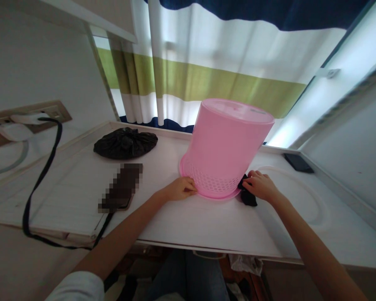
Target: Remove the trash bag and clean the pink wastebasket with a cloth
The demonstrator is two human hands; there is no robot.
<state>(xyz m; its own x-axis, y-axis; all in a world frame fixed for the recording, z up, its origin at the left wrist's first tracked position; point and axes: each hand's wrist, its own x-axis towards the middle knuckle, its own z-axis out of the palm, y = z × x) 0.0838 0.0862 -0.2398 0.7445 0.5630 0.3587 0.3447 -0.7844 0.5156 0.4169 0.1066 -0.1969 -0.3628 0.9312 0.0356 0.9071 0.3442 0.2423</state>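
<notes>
A pink plastic basket (228, 146) stands upside down on the white desk, its closed base up and its latticed rim band at the bottom. At the rim's front left, my left hand (182, 188) is closed in a pinch on the basket's edge. My right hand (261, 184) is beside the rim's right side, fingers closed on a crumpled black bag-like piece (248, 198). That piece hangs down to the desk and touches the basket; whether it is plastic or cloth I cannot tell.
A gathered black bag (125, 143) lies at the back left of the desk (188, 221). In front of it is a blurred-out phone-like device (122, 188) with a black cable (47, 167) running to the wall socket. A dark flat object (298, 162) rests back right. Curtains hang behind.
</notes>
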